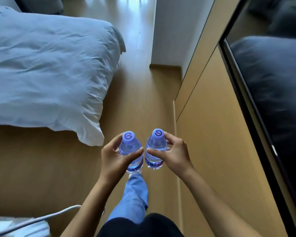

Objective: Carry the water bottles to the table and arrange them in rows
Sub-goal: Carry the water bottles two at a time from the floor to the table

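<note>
I hold two small clear water bottles upright in front of me, each with a pale purple cap. My left hand [115, 155] grips the left bottle [129, 147] around its shoulder. My right hand [173, 154] grips the right bottle [156, 145] the same way. The two bottles sit side by side, almost touching, above the wooden floor. No table is in view.
A bed with a white duvet [46, 71] fills the left. A wooden wall panel [212, 134] and a dark screen [272, 100] run along the right. A strip of wooden floor [140, 82] leads ahead between them. My leg in blue jeans [135, 197] steps forward; a white cable [58, 212] lies lower left.
</note>
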`<state>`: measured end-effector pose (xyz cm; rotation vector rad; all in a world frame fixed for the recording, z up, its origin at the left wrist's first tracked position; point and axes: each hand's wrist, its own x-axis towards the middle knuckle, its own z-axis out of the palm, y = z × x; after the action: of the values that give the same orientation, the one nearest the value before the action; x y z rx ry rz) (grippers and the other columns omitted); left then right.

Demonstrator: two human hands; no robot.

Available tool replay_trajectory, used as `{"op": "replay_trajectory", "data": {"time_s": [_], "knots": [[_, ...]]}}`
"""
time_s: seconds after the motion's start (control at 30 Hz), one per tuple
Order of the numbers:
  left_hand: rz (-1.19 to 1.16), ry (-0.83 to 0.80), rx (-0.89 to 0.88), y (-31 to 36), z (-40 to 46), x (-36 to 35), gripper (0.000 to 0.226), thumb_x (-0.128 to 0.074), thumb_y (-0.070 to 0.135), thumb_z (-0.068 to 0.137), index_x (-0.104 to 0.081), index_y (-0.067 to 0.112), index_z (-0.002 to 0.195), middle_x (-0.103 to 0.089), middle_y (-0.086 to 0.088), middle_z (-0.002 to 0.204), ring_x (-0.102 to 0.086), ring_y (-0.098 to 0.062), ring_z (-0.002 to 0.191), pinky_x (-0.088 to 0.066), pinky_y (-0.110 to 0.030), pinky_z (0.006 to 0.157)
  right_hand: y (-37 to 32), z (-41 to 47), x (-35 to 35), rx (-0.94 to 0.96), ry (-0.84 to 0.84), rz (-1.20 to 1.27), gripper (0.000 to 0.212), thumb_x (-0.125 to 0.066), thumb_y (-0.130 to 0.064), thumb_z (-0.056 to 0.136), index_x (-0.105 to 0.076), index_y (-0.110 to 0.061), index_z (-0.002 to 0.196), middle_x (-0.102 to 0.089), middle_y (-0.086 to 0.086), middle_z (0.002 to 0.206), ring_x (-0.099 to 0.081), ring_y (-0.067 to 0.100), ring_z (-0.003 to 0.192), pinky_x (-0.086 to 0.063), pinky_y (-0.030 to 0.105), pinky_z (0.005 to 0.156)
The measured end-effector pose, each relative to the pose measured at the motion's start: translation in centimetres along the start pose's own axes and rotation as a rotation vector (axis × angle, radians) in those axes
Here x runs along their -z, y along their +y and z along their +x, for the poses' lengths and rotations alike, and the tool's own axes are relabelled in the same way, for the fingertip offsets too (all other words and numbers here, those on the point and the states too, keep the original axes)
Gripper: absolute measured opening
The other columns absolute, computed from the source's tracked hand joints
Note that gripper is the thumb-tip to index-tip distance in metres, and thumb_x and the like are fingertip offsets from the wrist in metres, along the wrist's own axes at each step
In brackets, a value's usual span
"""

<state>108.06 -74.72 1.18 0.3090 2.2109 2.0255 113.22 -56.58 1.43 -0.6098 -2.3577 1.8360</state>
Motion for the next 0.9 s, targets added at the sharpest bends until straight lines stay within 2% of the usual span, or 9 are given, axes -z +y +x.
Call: {"op": "replay_trajectory", "data": {"time_s": [0.1,0.2,0.33,0.57,0.8,0.9], "knots": [[0.001,-0.027,-0.003,-0.3,8.2,-0.3,0.045,-0.091,0.009,0.062,-0.07,0.028,0.096,-0.074,0.003,0.09,-0.069,-0.004,0.08,-0.053,-0.015,0.072,-2.0,7.9,-0.5,0.014,-0.007,-0.045,0.052,-0.092,-0.019,0.064,-0.072,-0.022,0.112,-0.077,-0.01,0.097,-0.071,0.006,0.093,-0.057,0.042,0.089],[0.031,-0.046,-0.027,-0.2,15.8,-0.1,0.047,-0.091,0.011,0.062,-0.07,0.035,0.097,-0.074,0.009,0.091,-0.069,-0.001,0.083,-0.053,-0.015,0.073,-3.8,14.9,-1.1,0.038,-0.015,-0.058,0.048,-0.092,-0.021,0.063,-0.073,-0.025,0.108,-0.076,-0.015,0.094,-0.069,-0.001,0.089,-0.058,0.038,0.087],[0.045,-0.037,-0.052,0.2,24.8,-0.5,0.047,-0.091,0.017,0.06,-0.07,0.036,0.097,-0.074,0.01,0.091,-0.068,0.001,0.082,-0.051,-0.013,0.073,-5.4,23.1,-1.3,0.034,-0.012,-0.027,0.048,-0.093,-0.018,0.064,-0.073,-0.022,0.108,-0.076,-0.013,0.094,-0.07,0.001,0.089,-0.059,0.037,0.087],[0.027,-0.023,-0.05,-1.1,41.4,-4.2,0.045,-0.09,0.011,0.063,-0.07,0.036,0.095,-0.074,0.006,0.089,-0.068,-0.002,0.078,-0.053,-0.015,0.07,-7.2,39.6,0.2,0.051,-0.028,-0.039,0.051,-0.092,-0.022,0.064,-0.073,-0.022,0.111,-0.076,-0.014,0.096,-0.069,0.0,0.092,-0.059,0.034,0.086],[0.033,0.024,-0.064,-0.6,60.0,-9.1,0.042,-0.09,0.031,0.06,-0.07,0.038,0.096,-0.075,0.01,0.091,-0.07,-0.002,0.081,-0.052,-0.013,0.07,-11.2,59.1,3.7,0.099,-0.051,-0.071,0.05,-0.092,-0.02,0.064,-0.071,-0.03,0.108,-0.076,-0.011,0.096,-0.069,0.0,0.09,-0.059,0.037,0.086],[0.019,0.043,-0.061,-0.1,66.8,-10.4,0.043,-0.089,0.04,0.058,-0.07,0.038,0.097,-0.075,0.01,0.091,-0.071,-0.002,0.082,-0.052,-0.011,0.071,-13.1,66.6,4.5,0.13,-0.075,-0.094,0.051,-0.092,-0.022,0.065,-0.071,-0.027,0.111,-0.076,-0.01,0.097,-0.07,0.004,0.093,-0.058,0.039,0.086]]}}
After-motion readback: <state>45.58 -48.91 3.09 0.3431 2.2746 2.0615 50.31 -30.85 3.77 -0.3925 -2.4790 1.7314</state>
